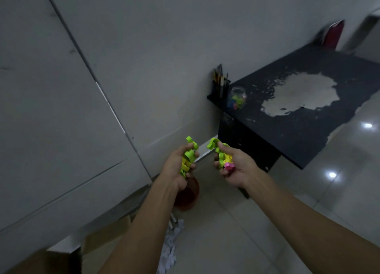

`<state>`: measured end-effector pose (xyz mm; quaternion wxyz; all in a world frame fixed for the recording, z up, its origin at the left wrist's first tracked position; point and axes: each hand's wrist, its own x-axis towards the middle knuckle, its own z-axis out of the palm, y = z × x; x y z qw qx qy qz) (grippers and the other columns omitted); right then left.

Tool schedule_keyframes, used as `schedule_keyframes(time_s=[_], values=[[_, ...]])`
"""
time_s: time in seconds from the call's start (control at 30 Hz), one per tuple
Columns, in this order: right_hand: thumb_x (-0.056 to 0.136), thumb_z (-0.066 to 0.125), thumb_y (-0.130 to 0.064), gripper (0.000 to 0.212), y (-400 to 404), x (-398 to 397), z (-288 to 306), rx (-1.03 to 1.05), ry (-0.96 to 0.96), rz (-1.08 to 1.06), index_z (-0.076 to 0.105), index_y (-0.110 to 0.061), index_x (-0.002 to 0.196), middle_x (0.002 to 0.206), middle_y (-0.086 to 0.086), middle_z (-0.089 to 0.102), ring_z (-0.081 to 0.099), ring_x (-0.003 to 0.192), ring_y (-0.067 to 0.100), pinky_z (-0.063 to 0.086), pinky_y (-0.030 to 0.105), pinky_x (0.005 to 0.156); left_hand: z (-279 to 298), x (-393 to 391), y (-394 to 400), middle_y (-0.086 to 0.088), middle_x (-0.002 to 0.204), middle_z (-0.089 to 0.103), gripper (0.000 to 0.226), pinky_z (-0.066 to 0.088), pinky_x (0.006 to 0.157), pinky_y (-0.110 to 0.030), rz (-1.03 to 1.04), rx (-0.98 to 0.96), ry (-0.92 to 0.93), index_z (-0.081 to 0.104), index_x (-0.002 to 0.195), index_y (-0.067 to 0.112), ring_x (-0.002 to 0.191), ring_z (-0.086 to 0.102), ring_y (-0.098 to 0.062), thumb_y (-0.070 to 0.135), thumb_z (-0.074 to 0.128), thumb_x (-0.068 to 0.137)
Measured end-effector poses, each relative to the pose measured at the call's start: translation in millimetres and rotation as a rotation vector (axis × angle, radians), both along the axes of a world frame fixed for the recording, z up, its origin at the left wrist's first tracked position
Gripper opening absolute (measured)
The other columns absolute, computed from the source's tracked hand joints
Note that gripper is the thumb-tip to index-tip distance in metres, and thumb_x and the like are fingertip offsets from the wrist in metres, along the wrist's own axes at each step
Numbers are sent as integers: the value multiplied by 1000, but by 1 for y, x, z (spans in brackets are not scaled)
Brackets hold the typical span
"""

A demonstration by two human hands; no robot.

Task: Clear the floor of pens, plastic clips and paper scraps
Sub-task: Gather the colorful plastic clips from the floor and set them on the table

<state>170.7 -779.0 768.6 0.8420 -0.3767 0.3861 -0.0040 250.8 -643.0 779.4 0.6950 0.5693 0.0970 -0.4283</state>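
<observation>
My left hand (176, 166) grips a bunch of green and yellow plastic clips (188, 156), held up in front of the wall. My right hand (236, 166) grips another bunch of clips (223, 157), green and yellow with one pink. Both hands are raised above the floor, close together, left of the black table (287, 129). On the table's near corner stand a clear jar (237, 98) with coloured clips inside and a black pen holder (221, 86) with several pens. White paper scraps (170, 247) lie on the floor below my left forearm.
A brown pot or bin (188, 197) stands on the floor under my left hand, by the wall. The table top has a large worn pale patch (302, 95). A red chair back (333, 35) shows behind the table. Glossy floor tiles (339, 181) spread to the right.
</observation>
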Motion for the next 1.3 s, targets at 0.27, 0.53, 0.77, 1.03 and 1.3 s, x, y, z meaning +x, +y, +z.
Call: schedule_keyframes(time_s=[0.27,0.53,0.77,1.03,1.3], values=[[87,68,-29,16,-78,47,27,-21,31,-103,59,-15,89,72,1,53,51,50,12,22,15,34,15,55,-87,7,65,58,11,16,35,-9,-41,19,-21,60,77,22,37,36,-5,30,59,84],[85,70,-27,17,-168,120,27,-69,102,-181,62,-15,95,72,2,55,51,49,13,26,15,31,14,133,-183,1,65,63,11,20,34,-14,-36,112,-81,66,82,18,41,40,-9,27,69,77],[86,71,-22,14,-238,166,21,-462,231,-287,61,-17,95,76,6,61,55,53,20,28,16,34,19,180,-251,-6,70,63,10,20,37,-15,-37,173,-134,69,82,12,43,41,-12,20,69,78],[82,71,-25,19,-317,223,-19,-1058,352,-114,60,-22,67,69,3,63,62,65,26,49,35,58,0,227,-316,-7,67,61,13,24,33,-12,-39,235,-197,69,90,7,39,42,-10,17,69,82],[82,63,-30,24,-384,282,-49,-1530,478,591,64,-23,105,111,7,65,63,102,31,51,36,78,-32,267,-373,-11,70,61,16,28,33,-12,-99,308,-289,68,91,-2,33,45,-3,11,70,82]])
